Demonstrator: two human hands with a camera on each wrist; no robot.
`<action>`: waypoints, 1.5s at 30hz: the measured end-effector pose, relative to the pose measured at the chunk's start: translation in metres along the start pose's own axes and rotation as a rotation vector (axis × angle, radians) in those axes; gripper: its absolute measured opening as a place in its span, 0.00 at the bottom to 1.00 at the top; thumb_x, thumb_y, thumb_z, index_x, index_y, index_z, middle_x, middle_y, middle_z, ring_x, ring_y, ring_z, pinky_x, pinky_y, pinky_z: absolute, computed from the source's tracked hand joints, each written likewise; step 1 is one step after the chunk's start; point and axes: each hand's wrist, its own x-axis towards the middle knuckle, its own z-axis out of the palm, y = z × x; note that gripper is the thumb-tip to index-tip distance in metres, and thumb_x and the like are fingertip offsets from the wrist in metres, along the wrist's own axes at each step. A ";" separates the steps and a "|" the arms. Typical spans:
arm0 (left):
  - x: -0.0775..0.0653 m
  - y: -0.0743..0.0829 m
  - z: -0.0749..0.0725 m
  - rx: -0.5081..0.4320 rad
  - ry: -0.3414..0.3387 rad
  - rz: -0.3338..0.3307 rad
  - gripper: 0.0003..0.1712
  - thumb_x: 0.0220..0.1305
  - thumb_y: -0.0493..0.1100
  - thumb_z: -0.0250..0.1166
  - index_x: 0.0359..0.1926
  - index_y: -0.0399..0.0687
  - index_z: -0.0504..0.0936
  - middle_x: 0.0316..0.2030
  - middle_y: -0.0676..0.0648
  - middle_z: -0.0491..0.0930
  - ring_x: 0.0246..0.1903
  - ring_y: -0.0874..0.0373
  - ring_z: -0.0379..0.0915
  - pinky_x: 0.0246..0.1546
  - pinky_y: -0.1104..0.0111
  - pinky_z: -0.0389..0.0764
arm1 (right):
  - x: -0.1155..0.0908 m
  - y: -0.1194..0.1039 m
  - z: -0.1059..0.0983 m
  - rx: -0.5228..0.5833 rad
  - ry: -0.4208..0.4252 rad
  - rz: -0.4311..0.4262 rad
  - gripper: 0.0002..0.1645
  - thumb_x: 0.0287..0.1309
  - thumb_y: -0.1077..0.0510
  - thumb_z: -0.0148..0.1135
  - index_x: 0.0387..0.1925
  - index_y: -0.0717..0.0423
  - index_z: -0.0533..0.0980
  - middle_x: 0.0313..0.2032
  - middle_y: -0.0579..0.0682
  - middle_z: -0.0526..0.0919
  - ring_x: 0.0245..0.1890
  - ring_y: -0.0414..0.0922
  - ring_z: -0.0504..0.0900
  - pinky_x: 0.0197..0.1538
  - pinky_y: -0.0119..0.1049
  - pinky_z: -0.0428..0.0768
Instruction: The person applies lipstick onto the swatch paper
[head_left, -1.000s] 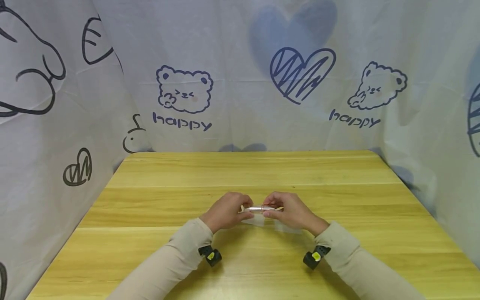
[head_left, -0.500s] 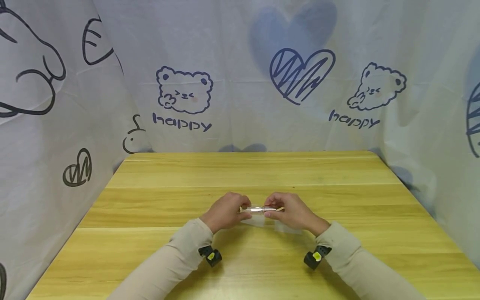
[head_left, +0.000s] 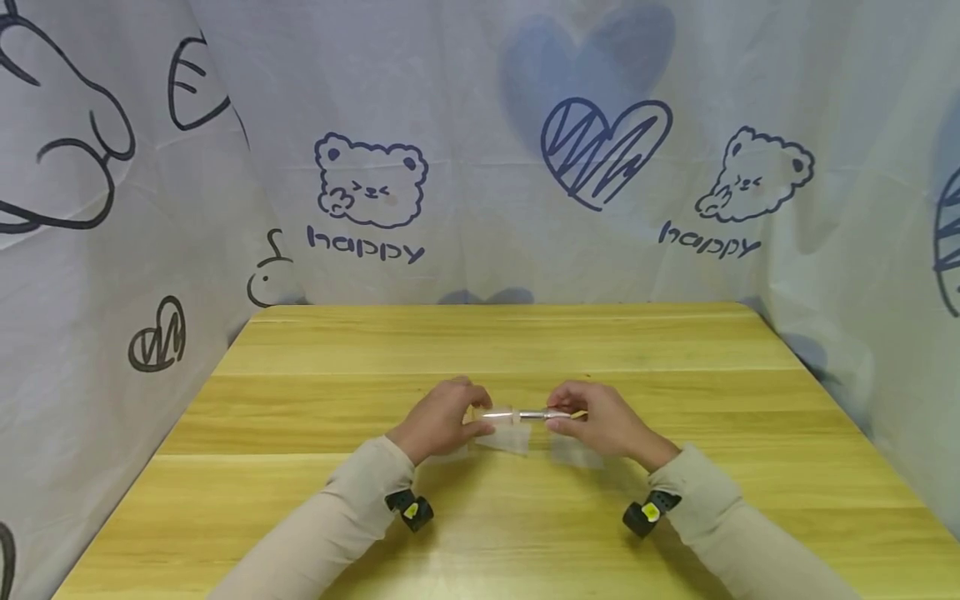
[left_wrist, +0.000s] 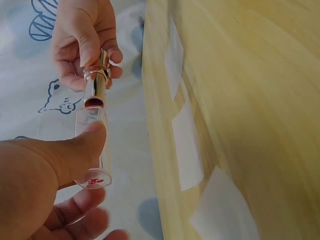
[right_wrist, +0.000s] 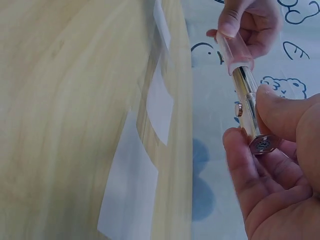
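A metallic lipstick tube (head_left: 533,414) is held above the desk (head_left: 480,350), its long axis running left to right. Its narrow end points left, at the mouth of a clear cap (head_left: 497,416) lined up with it; whether it sits inside cannot be told. The left hand (head_left: 441,420) pinches the cap, the right hand (head_left: 602,420) the tube's wider base. Below lie white paper slips (head_left: 504,439), partly hidden by the hands; beyond hangs a printed cloth (head_left: 465,108).
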 end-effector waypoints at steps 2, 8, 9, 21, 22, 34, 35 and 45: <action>-0.001 -0.001 0.000 -0.015 0.001 -0.006 0.16 0.59 0.44 0.71 0.44 0.39 0.83 0.37 0.43 0.78 0.39 0.48 0.75 0.40 0.58 0.78 | -0.001 0.001 -0.002 -0.001 0.012 0.013 0.10 0.60 0.58 0.67 0.43 0.55 0.78 0.37 0.45 0.81 0.39 0.43 0.82 0.40 0.34 0.81; -0.005 -0.005 0.007 -0.025 -0.028 -0.022 0.15 0.60 0.45 0.71 0.44 0.42 0.82 0.36 0.45 0.76 0.39 0.49 0.74 0.39 0.61 0.77 | -0.004 0.004 -0.008 -0.025 0.070 0.014 0.11 0.59 0.59 0.68 0.43 0.56 0.79 0.36 0.45 0.82 0.36 0.42 0.80 0.38 0.34 0.80; -0.005 -0.005 0.008 -0.027 -0.032 -0.016 0.15 0.60 0.44 0.71 0.44 0.42 0.81 0.36 0.44 0.76 0.39 0.49 0.75 0.39 0.60 0.77 | -0.005 0.005 -0.009 -0.033 0.079 0.009 0.11 0.59 0.58 0.68 0.43 0.56 0.79 0.35 0.45 0.82 0.35 0.42 0.80 0.37 0.34 0.80; -0.008 -0.002 0.016 -0.051 -0.061 -0.001 0.11 0.59 0.43 0.71 0.39 0.44 0.78 0.34 0.46 0.82 0.36 0.51 0.78 0.37 0.63 0.77 | -0.011 0.017 -0.013 -0.014 0.126 0.077 0.11 0.59 0.56 0.68 0.42 0.55 0.80 0.31 0.46 0.79 0.28 0.44 0.76 0.27 0.34 0.74; -0.008 -0.002 0.016 -0.059 -0.068 -0.004 0.11 0.59 0.43 0.71 0.38 0.45 0.77 0.34 0.47 0.82 0.35 0.52 0.78 0.36 0.64 0.77 | -0.011 0.018 -0.013 -0.015 0.127 0.081 0.11 0.59 0.56 0.68 0.42 0.55 0.80 0.31 0.46 0.79 0.28 0.44 0.76 0.27 0.34 0.74; -0.008 0.000 0.023 -0.081 -0.110 0.043 0.11 0.61 0.42 0.69 0.40 0.47 0.75 0.36 0.45 0.84 0.31 0.56 0.80 0.33 0.68 0.78 | -0.013 0.021 -0.014 0.042 0.132 0.104 0.10 0.61 0.58 0.66 0.43 0.57 0.79 0.32 0.47 0.81 0.28 0.44 0.77 0.29 0.35 0.75; -0.008 0.000 0.023 -0.083 -0.115 0.046 0.11 0.61 0.42 0.69 0.40 0.47 0.75 0.36 0.45 0.84 0.33 0.55 0.80 0.34 0.68 0.79 | -0.013 0.021 -0.014 0.049 0.133 0.106 0.10 0.61 0.58 0.66 0.43 0.57 0.79 0.32 0.47 0.81 0.28 0.44 0.77 0.29 0.34 0.75; -0.014 0.005 0.028 -0.063 -0.170 0.068 0.14 0.56 0.42 0.73 0.30 0.51 0.73 0.33 0.52 0.83 0.36 0.58 0.80 0.35 0.70 0.76 | -0.013 0.023 -0.011 0.093 0.108 0.150 0.11 0.62 0.58 0.65 0.45 0.58 0.78 0.37 0.49 0.83 0.36 0.45 0.81 0.36 0.38 0.79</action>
